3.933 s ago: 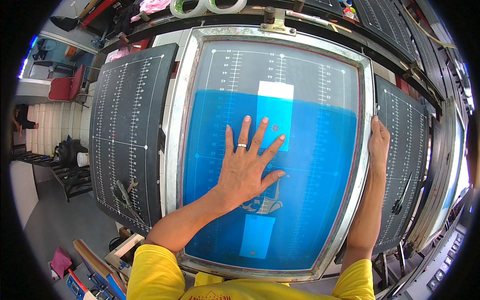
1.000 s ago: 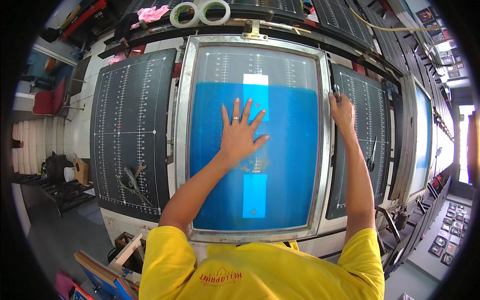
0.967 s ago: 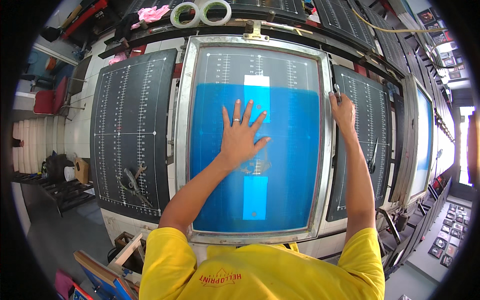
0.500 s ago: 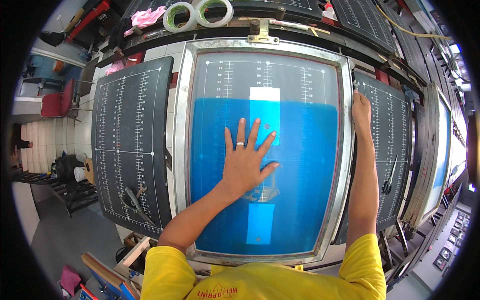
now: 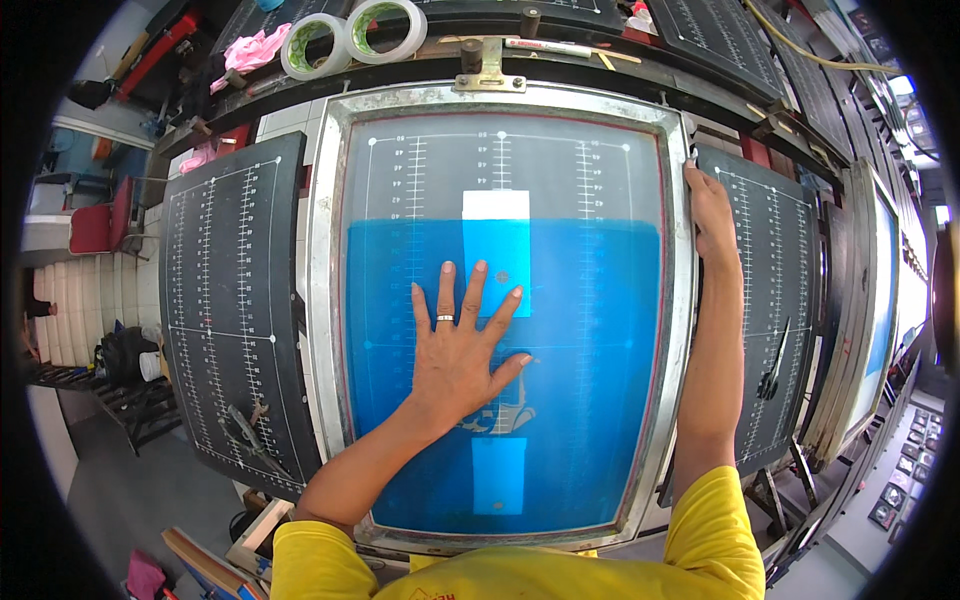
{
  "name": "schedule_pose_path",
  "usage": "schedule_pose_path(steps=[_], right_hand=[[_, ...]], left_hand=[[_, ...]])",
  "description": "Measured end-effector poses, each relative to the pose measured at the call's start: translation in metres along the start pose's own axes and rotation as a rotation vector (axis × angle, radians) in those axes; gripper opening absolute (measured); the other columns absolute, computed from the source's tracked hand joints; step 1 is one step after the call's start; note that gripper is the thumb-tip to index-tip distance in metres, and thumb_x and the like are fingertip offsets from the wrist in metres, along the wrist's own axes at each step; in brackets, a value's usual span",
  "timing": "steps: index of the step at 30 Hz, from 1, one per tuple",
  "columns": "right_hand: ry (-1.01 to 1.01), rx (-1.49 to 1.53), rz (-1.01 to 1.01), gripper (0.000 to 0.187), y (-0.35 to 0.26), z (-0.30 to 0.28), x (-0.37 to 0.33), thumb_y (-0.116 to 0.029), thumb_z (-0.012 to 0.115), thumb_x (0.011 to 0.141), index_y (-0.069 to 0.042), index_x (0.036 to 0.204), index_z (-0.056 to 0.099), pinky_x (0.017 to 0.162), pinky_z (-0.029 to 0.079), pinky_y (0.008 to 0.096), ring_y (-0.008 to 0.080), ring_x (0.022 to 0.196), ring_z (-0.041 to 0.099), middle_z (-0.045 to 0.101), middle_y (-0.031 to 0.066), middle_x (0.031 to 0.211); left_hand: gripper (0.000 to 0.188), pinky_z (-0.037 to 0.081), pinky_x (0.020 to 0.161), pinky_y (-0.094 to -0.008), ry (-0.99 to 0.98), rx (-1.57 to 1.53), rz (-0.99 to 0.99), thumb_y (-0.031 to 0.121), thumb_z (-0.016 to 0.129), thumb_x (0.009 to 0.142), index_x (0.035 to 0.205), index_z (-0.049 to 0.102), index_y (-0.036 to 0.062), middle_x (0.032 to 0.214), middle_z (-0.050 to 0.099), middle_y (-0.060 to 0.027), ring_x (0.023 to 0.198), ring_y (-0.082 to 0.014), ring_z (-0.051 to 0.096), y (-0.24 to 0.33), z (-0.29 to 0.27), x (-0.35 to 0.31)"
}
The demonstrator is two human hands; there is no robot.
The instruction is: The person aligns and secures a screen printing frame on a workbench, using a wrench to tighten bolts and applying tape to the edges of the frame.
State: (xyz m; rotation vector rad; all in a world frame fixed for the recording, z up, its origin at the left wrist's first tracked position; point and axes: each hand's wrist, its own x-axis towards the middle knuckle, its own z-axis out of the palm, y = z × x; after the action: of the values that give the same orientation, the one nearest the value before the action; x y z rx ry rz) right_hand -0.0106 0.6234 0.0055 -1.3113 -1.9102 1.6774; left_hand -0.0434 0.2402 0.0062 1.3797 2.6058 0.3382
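Observation:
A silk-screen frame with a metal border and a blue-coated mesh lies in front of me. My left hand rests flat on the mesh, fingers spread, a ring on one finger. Under the mesh show a pale card by my fingertips and a second card nearer me. A small clear pattern in the coating is beside my left thumb. At the frame's upper right edge, my right hand is closed around a small metal wrench, only its head showing.
Dark ruled boards stand left and right. Pliers-like tools lie on the left board, scissors on the right. A hinge clamp holds the frame's far edge. Behind are tape rolls, a marker and pink cloth.
My view has shifted, so the frame and boards appear further left and slightly lower. My left hand stays flat on the mesh. The right hand remains by the frame's right edge with the wrench.

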Motion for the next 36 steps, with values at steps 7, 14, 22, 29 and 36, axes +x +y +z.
schedule_pose_path(steps=[7,14,22,29,36], right_hand=[[0.021,-0.071,-0.021,0.053,0.007,-0.006,0.008,-0.038,0.055,0.102,0.009,0.124,0.065,0.091,0.045,0.0295,0.017,0.099,0.062,0.07,0.0124,0.108],[0.075,-0.271,-0.134,0.054,0.008,-0.002,0.02,-0.039,0.049,0.105,0.008,0.13,0.062,0.097,0.044,0.0317,0.02,0.107,0.062,0.069,0.0167,0.116],[0.005,-0.062,-0.061,0.053,0.002,-0.002,0.022,-0.036,0.05,0.106,0.009,0.13,0.061,0.099,0.044,0.0309,0.0191,0.109,0.062,0.068,0.0153,0.12],[-0.083,-0.048,-0.077,0.053,0.008,-0.006,0.029,-0.038,0.05,0.107,0.009,0.127,0.062,0.095,0.045,0.0308,0.0166,0.103,0.06,0.068,0.0131,0.114],[-0.005,-0.074,-0.064,0.053,0.004,-0.002,0.026,-0.04,0.05,0.107,0.009,0.123,0.064,0.091,0.045,0.0293,0.0153,0.099,0.06,0.069,0.0121,0.11]], left_hand=[[0.074,0.005,0.113,-0.0769,-0.043,-0.008,0.0,0.07,0.047,0.094,0.155,0.042,0.0277,0.166,0.018,-0.0209,0.151,-0.051,0.009,-0.001,-0.002,0.001],[0.074,0.009,0.113,-0.0771,-0.049,-0.005,-0.01,0.069,0.047,0.094,0.156,0.039,0.0296,0.167,0.016,-0.0198,0.152,-0.0491,0.006,-0.003,-0.003,-0.001],[0.074,0.008,0.113,-0.0774,-0.061,-0.004,-0.009,0.069,0.048,0.094,0.156,0.039,0.0292,0.167,0.014,-0.0204,0.152,-0.0502,0.006,-0.001,-0.003,0.001],[0.075,0.003,0.114,-0.0765,-0.06,-0.005,-0.01,0.071,0.049,0.093,0.155,0.04,0.0298,0.166,0.017,-0.0206,0.152,-0.0504,0.007,-0.001,0.0,0.001],[0.076,0.004,0.113,-0.0772,-0.067,-0.009,-0.014,0.07,0.049,0.093,0.156,0.039,0.0297,0.166,0.016,-0.0208,0.152,-0.051,0.007,-0.001,-0.001,0.001]])
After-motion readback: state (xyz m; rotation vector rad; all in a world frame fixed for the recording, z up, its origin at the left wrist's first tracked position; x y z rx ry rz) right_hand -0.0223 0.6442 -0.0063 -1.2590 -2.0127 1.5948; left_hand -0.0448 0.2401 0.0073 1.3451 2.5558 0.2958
